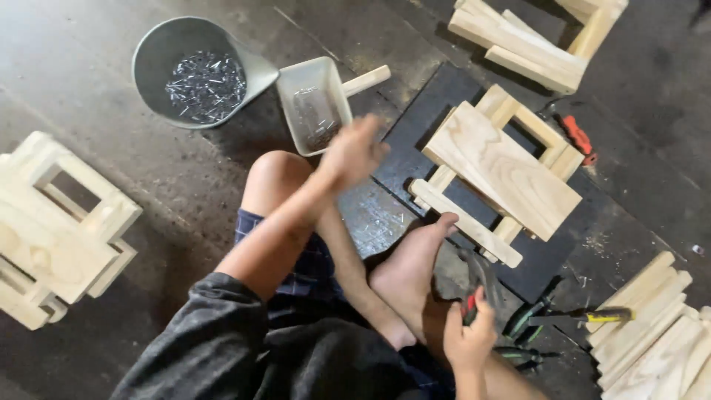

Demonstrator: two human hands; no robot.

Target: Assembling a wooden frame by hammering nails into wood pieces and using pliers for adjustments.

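My left hand (354,152), blurred, I cannot tell its grip, hovers by the small white nail tray (315,104) at twelve o'clock; my right hand (468,335) clutches a red-handled hammer (478,285) at five o'clock

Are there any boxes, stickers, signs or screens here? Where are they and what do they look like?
No labels, signs or screens show. Only two open containers:
Round grey bucket, upper left on the floor, dark nails inside.
Pale rectangular tray, beside the bucket, just above the left hand, nails inside.
The right hand grips a red-handled tool, no label visible.
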